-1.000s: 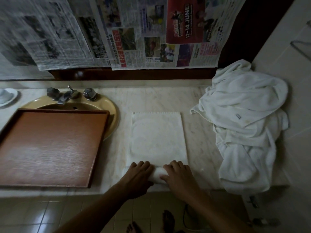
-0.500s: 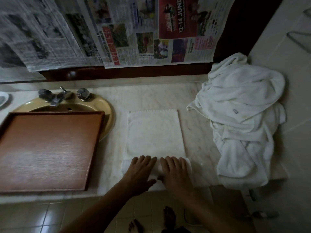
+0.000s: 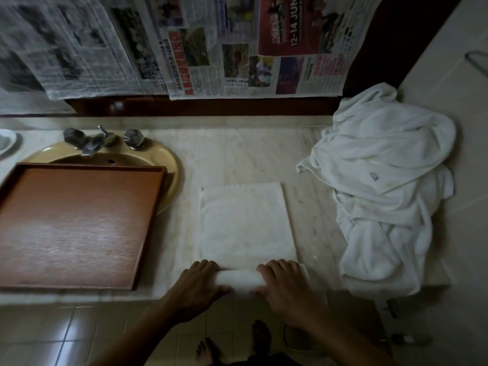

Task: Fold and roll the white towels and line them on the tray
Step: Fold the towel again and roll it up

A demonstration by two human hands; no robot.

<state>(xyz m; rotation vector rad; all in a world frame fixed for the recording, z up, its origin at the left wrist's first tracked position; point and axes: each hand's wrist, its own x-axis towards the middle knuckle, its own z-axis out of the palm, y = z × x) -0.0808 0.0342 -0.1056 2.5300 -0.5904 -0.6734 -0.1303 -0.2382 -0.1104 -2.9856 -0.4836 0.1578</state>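
Two hands, left hand (image 3: pixel 202 285) and right hand (image 3: pixel 284 286), curl their fingers over one half-rolled white towel (image 3: pixel 247 228) at the marble counter's (image 3: pixel 253 159) near edge; one empty wooden tray (image 3: pixel 74 225) sits left, one towel heap (image 3: pixel 383 186) right.

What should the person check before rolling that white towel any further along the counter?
1. Both hands on the roll: ok. The left hand and the right hand press either end of the folded white towel.
2. Roll even across its width: cannot tell, since the hands cover both ends.
3. Flat part ahead smooth and square: ok.
4. Path clear: ok. The heap of loose white towels lies apart on the right.
5. Brown wooden tray ready: ok. It is bare and sits partly over the yellow sink.
6. Towel clear of the marble counter's front edge: not ok, the roll sits right at the edge.
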